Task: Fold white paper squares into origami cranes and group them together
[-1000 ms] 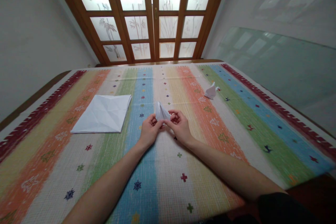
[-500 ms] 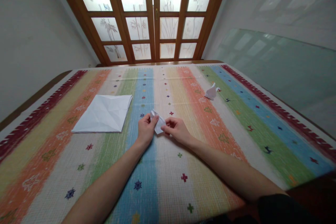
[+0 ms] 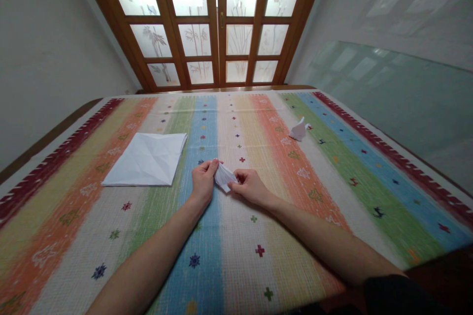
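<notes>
Between my two hands is a small piece of folded white paper (image 3: 224,177), with pleat-like creases across its face. My left hand (image 3: 204,177) pinches its upper left end between thumb and fingers. At its lower right side, my right hand (image 3: 250,186) grips the edge with thumb and curled fingers. The fingertips cover both ends of the paper. Left of my hands, a stack of white paper sheets (image 3: 146,160) with fold creases lies flat. A small folded white paper figure (image 3: 297,130) with pointed ends stands farther back on the right.
A striped, patterned tablecloth (image 3: 236,256) covers the table. Wooden doors with glass panes (image 3: 201,34) stand beyond the far edge. A pale green glass panel (image 3: 399,103) rests along the right wall.
The folded paper has turned and opened out between my hands, now showing its creased face. My left hand has shifted slightly left and down.
</notes>
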Motion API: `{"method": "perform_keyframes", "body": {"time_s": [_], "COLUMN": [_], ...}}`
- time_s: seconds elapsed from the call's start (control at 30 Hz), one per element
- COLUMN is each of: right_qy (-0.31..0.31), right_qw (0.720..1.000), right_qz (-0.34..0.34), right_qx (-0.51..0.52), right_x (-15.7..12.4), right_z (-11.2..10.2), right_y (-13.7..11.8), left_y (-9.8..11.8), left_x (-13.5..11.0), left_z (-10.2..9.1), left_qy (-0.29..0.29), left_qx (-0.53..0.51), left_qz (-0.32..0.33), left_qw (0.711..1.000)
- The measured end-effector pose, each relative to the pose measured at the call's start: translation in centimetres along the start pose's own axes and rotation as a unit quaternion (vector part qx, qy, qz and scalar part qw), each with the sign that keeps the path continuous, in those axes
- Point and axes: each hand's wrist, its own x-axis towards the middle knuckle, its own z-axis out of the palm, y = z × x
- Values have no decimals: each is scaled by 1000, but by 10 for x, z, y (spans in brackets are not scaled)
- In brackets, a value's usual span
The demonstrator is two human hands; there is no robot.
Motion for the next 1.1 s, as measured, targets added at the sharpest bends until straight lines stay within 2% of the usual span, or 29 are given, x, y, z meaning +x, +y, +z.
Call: {"method": "perform_keyframes", "body": {"time_s": [0.13, 0.37, 0.6, 0.67, 0.73, 0.87, 1.0, 1.1], "right_qy": [5, -28, -19, -23, -10, 55, 119, 123], "right_qw": [1000, 999, 1000, 1000, 999, 996, 990, 991], "right_qz": [-1, -20, -1, 8, 13, 9, -19, -42], "right_qx": [-5, -7, -18, 8, 33, 68, 75, 45], "right_x": [1, -4, -4, -3, -2, 1, 2, 0], "right_z": [1, 3, 1, 0, -1, -1, 0, 1], "right_y": [2, -3, -4, -4, -3, 2, 6, 6], "left_y": [-3, -1, -1, 0, 0, -1, -2, -2], "left_x": [2, 3, 3, 2, 0, -11, -24, -28], "left_z": [0, -1, -1, -1, 0, 4, 10, 12], "left_qy": [-3, 44, 24, 12, 14, 42, -31, -66], "left_qx": [-21, -39, -61, -42, -19, 58, 175, 208], "left_qz": [-8, 10, -3, 11, 55, 154, 183, 180], "left_qw": [1000, 998, 998, 999, 998, 985, 967, 959]}}
